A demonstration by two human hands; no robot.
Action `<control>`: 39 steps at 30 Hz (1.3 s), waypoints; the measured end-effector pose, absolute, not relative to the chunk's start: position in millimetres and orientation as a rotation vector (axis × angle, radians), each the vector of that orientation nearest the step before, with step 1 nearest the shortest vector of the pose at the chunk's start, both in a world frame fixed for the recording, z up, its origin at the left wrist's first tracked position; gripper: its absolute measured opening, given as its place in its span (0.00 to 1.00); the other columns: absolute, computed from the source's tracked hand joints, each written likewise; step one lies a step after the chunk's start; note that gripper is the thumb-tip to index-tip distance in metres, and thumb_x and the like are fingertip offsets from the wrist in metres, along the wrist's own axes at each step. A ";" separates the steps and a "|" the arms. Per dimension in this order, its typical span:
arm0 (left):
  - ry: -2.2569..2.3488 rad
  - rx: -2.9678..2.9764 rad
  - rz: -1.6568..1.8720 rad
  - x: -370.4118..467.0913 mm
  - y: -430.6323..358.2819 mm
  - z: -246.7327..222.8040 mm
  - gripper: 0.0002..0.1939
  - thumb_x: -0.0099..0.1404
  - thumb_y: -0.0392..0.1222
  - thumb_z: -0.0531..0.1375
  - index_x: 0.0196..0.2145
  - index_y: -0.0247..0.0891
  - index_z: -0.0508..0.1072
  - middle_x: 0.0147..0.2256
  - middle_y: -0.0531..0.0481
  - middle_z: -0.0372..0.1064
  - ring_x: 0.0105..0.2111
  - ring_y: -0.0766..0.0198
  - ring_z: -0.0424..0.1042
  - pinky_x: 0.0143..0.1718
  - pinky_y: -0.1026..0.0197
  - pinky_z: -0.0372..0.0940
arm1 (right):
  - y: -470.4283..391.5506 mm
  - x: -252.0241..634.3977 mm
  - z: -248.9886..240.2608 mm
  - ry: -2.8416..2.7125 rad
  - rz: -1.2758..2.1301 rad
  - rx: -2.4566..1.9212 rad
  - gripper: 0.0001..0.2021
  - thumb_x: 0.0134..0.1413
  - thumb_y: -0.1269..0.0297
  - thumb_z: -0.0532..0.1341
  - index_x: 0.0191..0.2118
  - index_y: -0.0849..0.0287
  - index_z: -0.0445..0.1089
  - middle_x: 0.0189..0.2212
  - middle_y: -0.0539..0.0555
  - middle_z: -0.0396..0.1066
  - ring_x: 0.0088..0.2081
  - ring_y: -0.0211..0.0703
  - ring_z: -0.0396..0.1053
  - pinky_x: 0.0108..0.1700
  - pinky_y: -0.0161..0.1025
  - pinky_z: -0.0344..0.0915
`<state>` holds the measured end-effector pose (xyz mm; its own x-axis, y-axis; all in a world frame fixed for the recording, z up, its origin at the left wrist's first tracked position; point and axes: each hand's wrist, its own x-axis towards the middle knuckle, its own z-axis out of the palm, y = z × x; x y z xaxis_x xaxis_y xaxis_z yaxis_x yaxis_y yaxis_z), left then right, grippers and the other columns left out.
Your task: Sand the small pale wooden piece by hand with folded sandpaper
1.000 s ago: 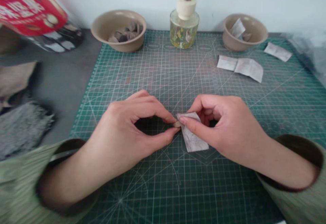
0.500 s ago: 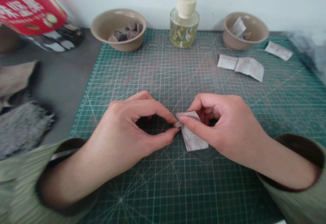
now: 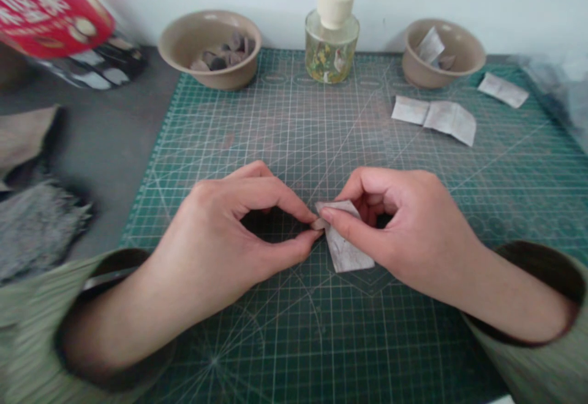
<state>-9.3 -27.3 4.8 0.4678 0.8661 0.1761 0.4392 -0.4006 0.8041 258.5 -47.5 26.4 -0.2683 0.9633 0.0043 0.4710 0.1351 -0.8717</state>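
1 small piece is being pinched by the left hand, thumb and finger clamped, while 1 paper is being gripped against it by the right hand, over the mat.

Two hands, one small tan piece, at least four pale pieces — one held, two bowls, one bottle, one mat, one red package, two cloths.

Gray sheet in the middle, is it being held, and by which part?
Yes: the right hand pinches the gray sheet near its top. The left hand pinches a small pale piece beside its upper left.
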 end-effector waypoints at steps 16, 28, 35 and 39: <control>1.097 2.028 0.777 -10.3 -27.8 3.2 0.05 0.75 0.43 0.82 0.43 0.55 0.95 0.41 0.59 0.91 0.39 0.59 0.86 0.46 0.54 0.78 | -46.7 258.4 25.1 -1.803 1.042 -1.354 0.14 0.71 0.69 0.79 0.32 0.53 0.81 0.22 0.42 0.74 0.23 0.35 0.67 0.30 0.39 0.65; 1.092 2.032 0.777 -12.4 -28.3 3.1 0.05 0.75 0.44 0.82 0.43 0.56 0.94 0.41 0.59 0.90 0.39 0.59 0.85 0.44 0.54 0.76 | -46.7 259.0 24.7 -1.801 1.090 -1.358 0.15 0.72 0.67 0.79 0.32 0.53 0.79 0.23 0.43 0.74 0.24 0.37 0.67 0.30 0.40 0.63; 1.051 2.090 0.790 -9.3 -25.5 1.3 0.05 0.78 0.44 0.80 0.41 0.53 0.92 0.41 0.57 0.91 0.42 0.55 0.87 0.53 0.50 0.79 | -45.8 257.8 24.2 -1.801 1.105 -1.362 0.15 0.72 0.67 0.79 0.32 0.53 0.79 0.23 0.43 0.74 0.24 0.37 0.67 0.30 0.40 0.63; 1.044 2.103 0.809 -8.0 -24.1 1.2 0.06 0.77 0.41 0.80 0.41 0.51 0.91 0.40 0.58 0.89 0.40 0.58 0.86 0.54 0.51 0.79 | -45.9 256.5 24.0 -1.799 1.092 -1.355 0.15 0.72 0.67 0.79 0.32 0.53 0.79 0.24 0.43 0.74 0.24 0.36 0.67 0.31 0.40 0.64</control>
